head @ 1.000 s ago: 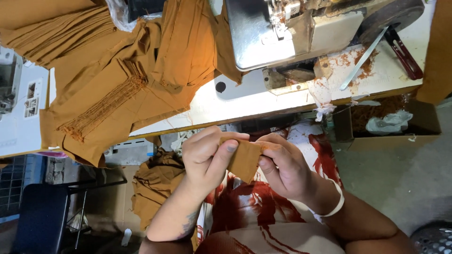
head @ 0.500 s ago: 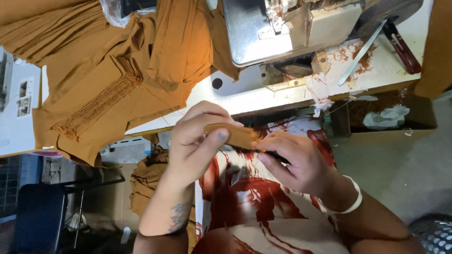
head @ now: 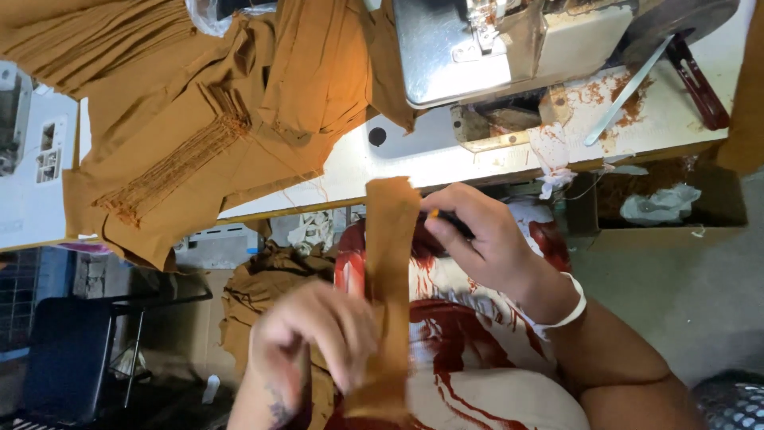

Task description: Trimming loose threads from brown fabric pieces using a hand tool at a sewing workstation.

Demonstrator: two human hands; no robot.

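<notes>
The left hand (head: 318,338) pinches the lower part of a long brown fabric strip (head: 387,295), fingers pressed together on it, so the strip runs lengthwise up from the lap towards the table edge. The right hand (head: 485,239) sits beside the strip's upper part with its fingers curled around a small dark tool with an orange tip (head: 446,219); what kind of tool it is I cannot tell. The strip hangs over the person's red-and-white patterned clothing (head: 469,350), just below the white table (head: 430,163). On the table a pile of brown cloth (head: 207,111) lies spread beside a sewing machine (head: 493,48), close enough to reach. More brown cloth (head: 267,295) is heaped below the table, near a dark chair (head: 64,358) on the grey floor (head: 700,295)
</notes>
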